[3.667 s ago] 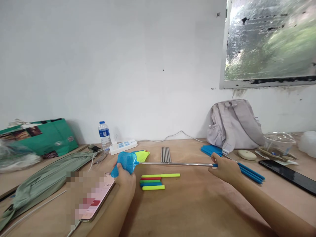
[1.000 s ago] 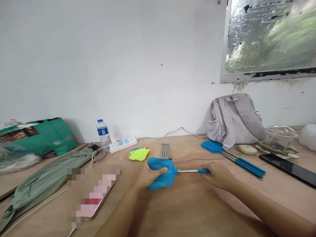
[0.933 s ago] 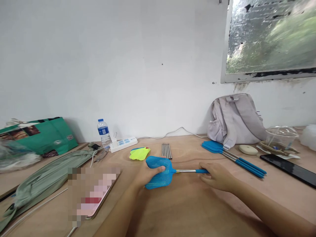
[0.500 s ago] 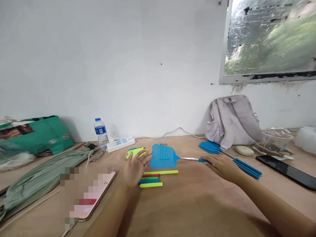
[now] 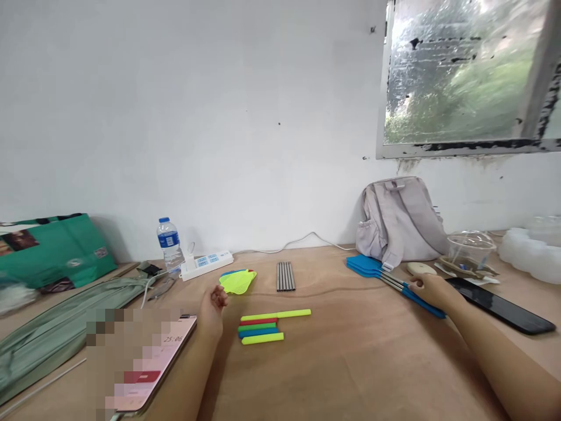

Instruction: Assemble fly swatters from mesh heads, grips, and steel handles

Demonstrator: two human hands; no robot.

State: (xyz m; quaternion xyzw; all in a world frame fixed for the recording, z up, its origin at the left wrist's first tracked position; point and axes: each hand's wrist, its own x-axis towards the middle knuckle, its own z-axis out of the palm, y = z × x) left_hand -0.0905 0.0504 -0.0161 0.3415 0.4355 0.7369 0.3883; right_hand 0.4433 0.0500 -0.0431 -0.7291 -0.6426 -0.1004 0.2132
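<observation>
At the right of the table [image 5: 333,380], the fingers of my right hand [image 5: 433,291] touch the blue handles [image 5: 418,299] of the stacked swatters [image 5: 364,266]; whether they grip, I cannot tell. My left hand [image 5: 214,305] (released, loosely curled) hangs near the yellow mesh head [image 5: 239,283]. Between the hands, my remote view takes in metal tubes [image 5: 286,277] and coloured sleeves [image 5: 258,332]; behind the swatters, a grey backpack [image 5: 414,225].

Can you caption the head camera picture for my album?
Right hand at the blue swatters, left hand near the yellow mesh head, grey backpack against the wall.
</observation>
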